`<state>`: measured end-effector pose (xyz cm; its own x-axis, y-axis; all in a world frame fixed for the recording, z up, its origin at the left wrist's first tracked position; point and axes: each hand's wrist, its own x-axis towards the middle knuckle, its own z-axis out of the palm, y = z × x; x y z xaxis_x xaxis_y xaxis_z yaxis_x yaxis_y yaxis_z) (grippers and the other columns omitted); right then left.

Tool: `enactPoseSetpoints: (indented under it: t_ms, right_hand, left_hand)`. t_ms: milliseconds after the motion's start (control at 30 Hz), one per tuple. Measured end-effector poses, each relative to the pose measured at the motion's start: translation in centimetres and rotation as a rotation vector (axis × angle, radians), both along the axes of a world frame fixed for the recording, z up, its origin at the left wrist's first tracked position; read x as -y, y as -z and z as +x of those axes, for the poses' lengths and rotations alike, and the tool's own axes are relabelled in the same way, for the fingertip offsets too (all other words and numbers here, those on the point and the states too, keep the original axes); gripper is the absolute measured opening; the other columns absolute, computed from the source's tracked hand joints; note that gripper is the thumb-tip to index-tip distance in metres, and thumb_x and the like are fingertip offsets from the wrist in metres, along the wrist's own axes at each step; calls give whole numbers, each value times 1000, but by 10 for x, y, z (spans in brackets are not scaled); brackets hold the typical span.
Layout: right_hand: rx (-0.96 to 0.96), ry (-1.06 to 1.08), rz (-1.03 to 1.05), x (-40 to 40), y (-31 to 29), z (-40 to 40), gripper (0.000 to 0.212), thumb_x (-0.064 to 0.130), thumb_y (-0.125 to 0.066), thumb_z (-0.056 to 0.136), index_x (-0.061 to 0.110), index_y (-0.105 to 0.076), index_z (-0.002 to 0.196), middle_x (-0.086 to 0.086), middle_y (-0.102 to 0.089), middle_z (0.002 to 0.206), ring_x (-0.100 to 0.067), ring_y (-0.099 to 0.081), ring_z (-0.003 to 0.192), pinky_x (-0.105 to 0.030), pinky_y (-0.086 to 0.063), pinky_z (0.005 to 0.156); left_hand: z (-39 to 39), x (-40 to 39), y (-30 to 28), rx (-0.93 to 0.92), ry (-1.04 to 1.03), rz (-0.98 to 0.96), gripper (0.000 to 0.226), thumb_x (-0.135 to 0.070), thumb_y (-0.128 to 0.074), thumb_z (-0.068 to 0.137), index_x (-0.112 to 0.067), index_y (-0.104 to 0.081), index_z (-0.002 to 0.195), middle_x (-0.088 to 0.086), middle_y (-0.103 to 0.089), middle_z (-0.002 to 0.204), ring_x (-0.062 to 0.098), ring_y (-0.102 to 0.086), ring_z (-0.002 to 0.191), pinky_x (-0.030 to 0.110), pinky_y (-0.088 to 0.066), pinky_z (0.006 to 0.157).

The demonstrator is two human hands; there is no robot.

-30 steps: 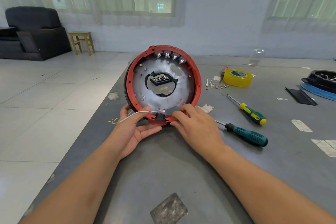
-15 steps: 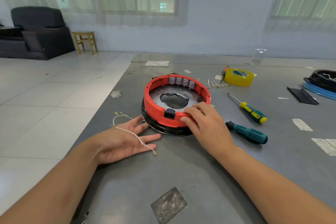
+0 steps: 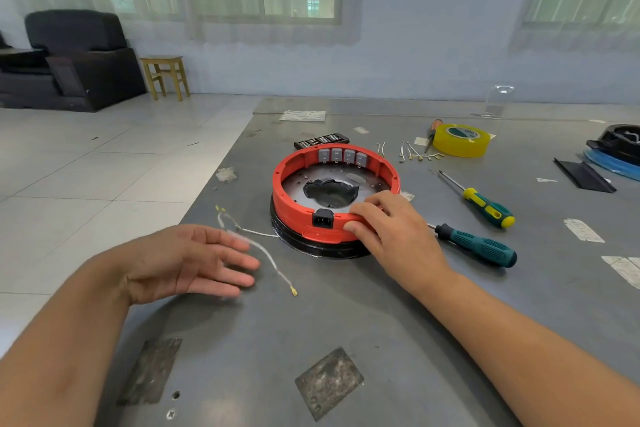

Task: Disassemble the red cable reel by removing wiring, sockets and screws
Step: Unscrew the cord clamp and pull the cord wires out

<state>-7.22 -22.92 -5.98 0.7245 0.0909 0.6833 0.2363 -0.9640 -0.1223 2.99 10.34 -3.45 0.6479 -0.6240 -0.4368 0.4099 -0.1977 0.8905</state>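
Observation:
The red cable reel (image 3: 294,208) lies flat on the grey table (image 3: 346,322), open side up, on a black base ring. A black power socket (image 3: 323,217) sits in its near wall, and several grey sockets (image 3: 343,155) line the far inner wall. My right hand (image 3: 388,229) rests on the near rim, fingers curled over the red wall just right of the black socket. My left hand (image 3: 194,260) hovers open and palm up to the left of the reel. A loose white wire (image 3: 270,260) with a brass terminal lies on the table beside its fingertips.
Two screwdrivers lie right of the reel: a teal-handled one (image 3: 478,246) and a yellow-green one (image 3: 485,206). Farther back are a yellow tape roll (image 3: 462,140), several short wire pieces (image 3: 415,152), a black bit case (image 3: 322,141) and a black and blue part (image 3: 616,152). The table's left edge runs close by.
The reel went from held upright on its edge to lying flat. My left hand pulled the white wire out, drew back left and let it drop onto the table.

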Motion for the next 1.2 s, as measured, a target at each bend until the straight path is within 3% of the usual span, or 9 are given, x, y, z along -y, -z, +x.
enactPoseSetpoints:
  t_ms: [167,267,333,433,567,733,967,1100,1200]
  right_hand:
    - [-11,-1,1,0,-1,0,34,41,-53,101,15,-72,111,-4,-61,104,-24,-59,93,-32,-49,80]
    - [-25,7,-2,-1,-2,0,37,43,-50,102,15,-71,112,-3,-62,105,-23,-58,94,-31,-49,80]
    - [-39,7,-7,-1,-2,0,39,45,-48,102,16,-71,113,-3,-62,106,-23,-58,94,-30,-49,81]
    - [-69,9,-6,-1,-3,1,41,46,-46,102,17,-71,115,-3,-62,108,-22,-58,97,-31,-50,82]
    - [-54,3,-3,-3,-2,2,40,46,-47,102,17,-71,115,-3,-62,108,-22,-58,97,-32,-51,83]
    - [-7,-18,6,-6,-2,1,41,47,-45,103,17,-71,113,-2,-61,107,-22,-57,97,-29,-48,83]
    - [30,-62,-13,-10,-1,-3,38,46,-47,103,18,-71,113,1,-60,108,-17,-55,99,-21,-43,85]
    - [67,-106,0,-16,1,-1,33,43,-52,102,17,-72,110,0,-60,104,-18,-56,93,-24,-46,80]
    - [76,-142,11,-24,1,3,31,41,-54,102,16,-71,108,0,-59,102,-18,-55,91,-25,-47,78]
  left_hand:
    - [10,5,-9,-246,-361,-202,56,-15,-43,88,15,-54,134,37,-68,127,52,-73,105,56,-66,68]
    - [14,9,-13,-220,-319,-51,69,-54,-51,101,8,-59,130,34,-71,123,49,-75,102,52,-66,63]
    - [14,17,-12,-151,-301,76,79,-69,-58,94,4,-62,124,31,-74,118,43,-78,96,46,-67,60]
    - [11,28,-10,-42,-333,162,53,-45,-63,103,2,-64,125,25,-79,104,27,-80,69,28,-61,46]
    - [12,32,-3,128,-460,186,28,-19,-51,111,2,-69,116,18,-80,87,10,-59,40,15,-44,36]
    - [20,35,-6,336,-672,31,24,-22,-43,112,-11,-64,112,10,-77,72,10,-47,38,17,-34,39]
    - [32,55,-27,668,-736,-86,28,-33,-43,114,-20,-68,116,3,-61,59,14,-33,41,26,-28,47]
    - [30,70,-50,925,-759,-20,28,-38,-41,113,-31,-69,112,-2,-59,59,4,-43,42,26,-36,48]
    - [23,83,-73,1059,-666,12,28,-37,-42,113,-32,-70,108,0,-58,61,1,-44,43,16,-39,44]
